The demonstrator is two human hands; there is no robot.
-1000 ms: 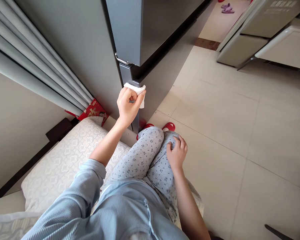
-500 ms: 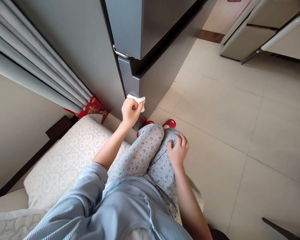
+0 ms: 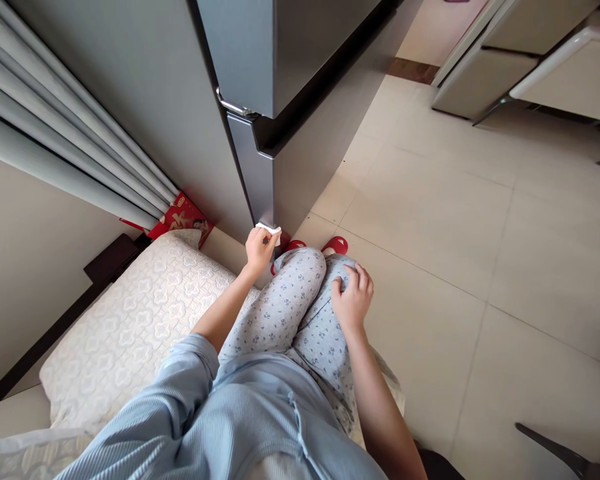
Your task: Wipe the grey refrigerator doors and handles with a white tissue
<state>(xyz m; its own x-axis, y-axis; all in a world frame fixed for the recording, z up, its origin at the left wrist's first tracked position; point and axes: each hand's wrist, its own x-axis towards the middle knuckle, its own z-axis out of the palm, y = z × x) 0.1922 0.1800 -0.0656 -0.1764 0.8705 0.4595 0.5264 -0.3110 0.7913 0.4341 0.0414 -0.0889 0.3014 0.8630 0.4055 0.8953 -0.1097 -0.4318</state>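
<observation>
My left hand (image 3: 259, 248) is closed on a folded white cloth (image 3: 271, 230) and presses it against the bottom corner of a dark grey fridge (image 3: 260, 80), low on the lower door's edge (image 3: 253, 177). My right hand (image 3: 353, 300) lies on my knee over the patterned trousers (image 3: 300, 313), fingers curled loosely with nothing in them. Red slippers (image 3: 336, 245) peek out below my knees, right beside the fridge's base.
A quilted cream cushion (image 3: 130, 333) lies to my left. Grey curtains (image 3: 55, 113) hang at the left, with a red packet (image 3: 180, 217) at their foot. Beige floor tiles (image 3: 455, 253) spread to the right, where pale cabinets (image 3: 520, 67) stand at the top right.
My left hand has slid the cloth down the fridge's edge, from just under the door gap to its bottom corner. My right hand stayed on my knee.
</observation>
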